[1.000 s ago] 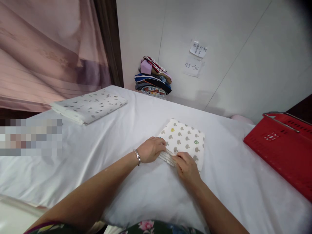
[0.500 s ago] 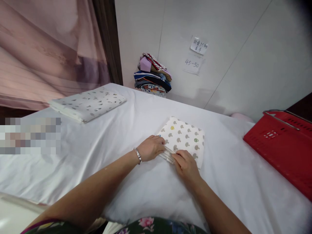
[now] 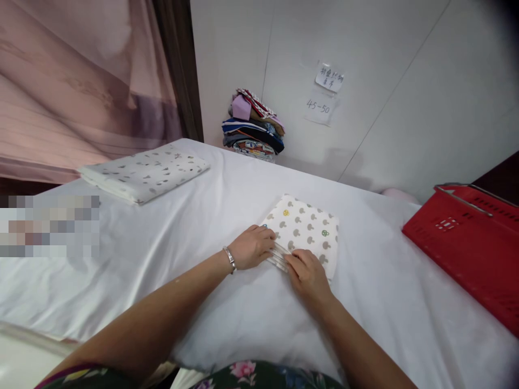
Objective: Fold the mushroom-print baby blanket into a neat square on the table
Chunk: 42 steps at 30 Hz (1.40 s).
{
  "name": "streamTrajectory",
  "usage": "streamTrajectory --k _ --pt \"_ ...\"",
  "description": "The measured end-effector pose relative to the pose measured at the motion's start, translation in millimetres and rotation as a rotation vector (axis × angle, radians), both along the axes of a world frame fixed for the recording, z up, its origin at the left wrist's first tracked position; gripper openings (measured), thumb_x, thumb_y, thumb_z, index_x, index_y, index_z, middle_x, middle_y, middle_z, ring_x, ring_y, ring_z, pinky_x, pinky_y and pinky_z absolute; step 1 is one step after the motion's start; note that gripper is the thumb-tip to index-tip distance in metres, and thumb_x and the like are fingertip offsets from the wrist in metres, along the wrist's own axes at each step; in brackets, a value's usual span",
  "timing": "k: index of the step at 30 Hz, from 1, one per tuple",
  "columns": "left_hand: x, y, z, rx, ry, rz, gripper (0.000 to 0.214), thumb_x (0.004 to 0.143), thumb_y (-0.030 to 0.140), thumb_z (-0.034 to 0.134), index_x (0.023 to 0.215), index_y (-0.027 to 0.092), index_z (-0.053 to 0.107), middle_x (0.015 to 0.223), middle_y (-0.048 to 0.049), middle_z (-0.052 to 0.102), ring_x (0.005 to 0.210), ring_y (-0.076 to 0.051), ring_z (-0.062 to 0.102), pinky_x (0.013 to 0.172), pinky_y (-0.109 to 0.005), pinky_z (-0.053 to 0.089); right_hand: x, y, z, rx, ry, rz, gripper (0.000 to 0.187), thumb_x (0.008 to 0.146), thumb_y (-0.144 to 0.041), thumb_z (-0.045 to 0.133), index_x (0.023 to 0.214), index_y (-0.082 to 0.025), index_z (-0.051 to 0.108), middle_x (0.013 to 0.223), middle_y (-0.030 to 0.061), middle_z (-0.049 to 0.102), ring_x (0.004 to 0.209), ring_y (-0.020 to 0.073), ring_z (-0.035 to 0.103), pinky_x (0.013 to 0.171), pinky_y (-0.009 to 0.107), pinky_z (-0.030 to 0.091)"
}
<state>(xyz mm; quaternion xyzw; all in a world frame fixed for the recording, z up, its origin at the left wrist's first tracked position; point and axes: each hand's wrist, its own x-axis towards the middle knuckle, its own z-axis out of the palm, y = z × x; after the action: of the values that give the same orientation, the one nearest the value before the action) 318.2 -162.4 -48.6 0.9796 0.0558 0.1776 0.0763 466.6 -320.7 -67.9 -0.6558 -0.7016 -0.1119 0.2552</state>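
Note:
A folded white cloth (image 3: 310, 229) with grey mushroom-like prints and a few coloured marks lies on the white-covered table in front of me. Its layered near edge shows between my hands. My left hand (image 3: 252, 247), with a silver bracelet at the wrist, has its curled fingers closed on the near left corner. My right hand (image 3: 308, 275) pinches the same edge a little further right, thumb below and fingers on top. Parts of the fingertips are hidden against the cloth.
A larger folded white cloth (image 3: 150, 172) with dark prints lies at the back left. A red plastic basket (image 3: 466, 246) stands at the right. Folded fabrics (image 3: 253, 127) are stacked by the wall beyond the table (image 3: 227, 189). A pink curtain (image 3: 81, 81) hangs at the left.
Almost nothing differs. Both hands keep their places on the cloth's near edge, and the whole view has shifted very slightly.

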Motion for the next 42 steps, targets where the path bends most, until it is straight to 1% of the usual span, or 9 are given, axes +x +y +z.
streamTrajectory --k 4,10,15,19,26,32,35,39,42 --pt "1 1 -2.7 0.007 -0.022 -0.004 0.009 0.082 0.023 0.051 0.085 0.020 0.059 0.105 -0.0026 0.056 0.093 -0.016 0.050 0.085 -0.032 0.036 1 -1 -0.8 -0.018 -0.017 0.005 0.028 0.084 -0.013 0.040 0.103 -0.019 0.059 0.091 0.0078 0.054 0.081 0.0182 0.048 0.071 0.031 0.040" --pt "3 -2 -0.9 0.032 -0.042 -0.037 0.008 0.082 0.019 0.049 0.086 0.019 0.056 0.097 -0.0034 0.058 0.091 -0.016 0.050 0.084 -0.031 0.037 1 -2 -4.6 -0.002 -0.045 0.008 0.032 0.080 -0.008 0.040 0.105 -0.018 0.057 0.092 0.0077 0.053 0.082 0.0187 0.048 0.072 0.032 0.040" --pt "3 -4 -1.2 0.035 -0.047 -0.040 0.029 0.077 0.012 0.050 0.106 0.017 0.049 0.094 -0.0038 0.060 0.090 -0.017 0.052 0.084 -0.032 0.037 3 -2 -8.9 0.039 -0.024 0.015 0.037 0.081 -0.009 0.038 0.114 -0.018 0.051 0.094 0.0084 0.054 0.084 0.0203 0.048 0.074 0.034 0.041" --pt "4 -5 -3.0 0.070 -0.031 -0.045 0.028 0.079 0.007 0.042 0.102 0.019 0.053 0.092 -0.0036 0.059 0.088 -0.016 0.051 0.082 -0.031 0.037 2 -2 -8.4 0.032 -0.030 0.006 0.037 0.081 -0.010 0.039 0.116 -0.014 0.050 0.096 0.0101 0.055 0.087 0.0216 0.049 0.075 0.036 0.041" --pt "4 -6 -2.6 0.111 -0.011 -0.017 0.023 0.077 0.006 0.043 0.090 0.019 0.056 0.087 -0.0039 0.057 0.084 -0.016 0.048 0.078 -0.030 0.037 -6 0 -1.7 -0.061 -0.071 -0.108 0.031 0.083 -0.014 0.041 0.112 -0.015 0.053 0.093 0.0092 0.055 0.085 0.0214 0.048 0.073 0.035 0.040" --pt "5 -9 -0.8 0.087 0.023 0.010 0.022 0.073 0.003 0.044 0.084 0.018 0.055 0.084 -0.0032 0.055 0.081 -0.016 0.048 0.075 -0.030 0.036 -7 0 -1.8 -0.001 -0.081 -0.065 0.027 0.086 -0.015 0.038 0.106 -0.015 0.056 0.089 0.0084 0.055 0.081 0.0197 0.048 0.071 0.033 0.039" --pt "5 -12 -1.0 0.074 0.001 0.015 0.024 0.072 0.003 0.046 0.088 0.018 0.055 0.090 -0.0037 0.056 0.086 -0.017 0.048 0.078 -0.032 0.036 -7 1 -1.1 -0.008 -0.088 -0.084 0.026 0.085 -0.013 0.038 0.103 -0.015 0.057 0.087 0.0079 0.055 0.080 0.0196 0.048 0.071 0.032 0.039" --pt "7 -17 -2.2 0.071 -0.055 -0.026 0.028 0.077 0.007 0.044 0.100 0.020 0.053 0.096 -0.0044 0.056 0.091 -0.018 0.048 0.081 -0.034 0.035 -8 2 -1.2 -0.010 -0.103 -0.100 0.022 0.084 -0.013 0.040 0.097 -0.015 0.058 0.085 0.0077 0.054 0.079 0.0191 0.047 0.070 0.032 0.038" --pt "9 -18 -2.6 0.063 -0.049 -0.051 0.021 0.081 0.010 0.043 0.095 0.020 0.055 0.091 -0.0035 0.056 0.088 -0.017 0.048 0.079 -0.033 0.036 -9 2 -1.9 0.002 -0.113 -0.098 0.021 0.084 -0.012 0.040 0.093 -0.015 0.058 0.083 0.0071 0.054 0.077 0.0184 0.047 0.069 0.031 0.037"
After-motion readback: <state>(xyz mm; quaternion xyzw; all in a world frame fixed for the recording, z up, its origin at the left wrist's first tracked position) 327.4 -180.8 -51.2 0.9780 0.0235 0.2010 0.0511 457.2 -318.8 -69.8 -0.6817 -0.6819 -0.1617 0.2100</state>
